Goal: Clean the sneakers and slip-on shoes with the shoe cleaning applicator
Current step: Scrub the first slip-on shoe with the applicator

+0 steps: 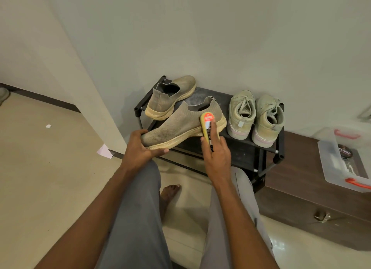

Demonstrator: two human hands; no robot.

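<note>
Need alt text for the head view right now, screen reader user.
The left hand grips the toe of a tan slip-on shoe while the right hand presses a shoe cleaning applicator to its heel side. Its mate and two laced sneakers sit on a black rack.

Knitted cloth upper on the held slip-on shoe [176, 126], matt and finely perforated toward the toe, ribbed at the collar; sole rubbery, yellowed, dull. Same knit and dull sole on the second slip-on shoe [170, 98]. Woven, canvas-like cloth on the two sneakers [256, 116], matt, with cloth laces. Smooth plastic casing on the shoe cleaning applicator [208, 128], slightly shiny label. Dark metal tubing on the shoe rack [279, 148], matt, its shelf dusty. Transparent glossy plastic for the storage box [329, 160]. Wood-grain cabinet [297, 198], satin. Glossy, reflective tile on the floor [50, 178].
</note>
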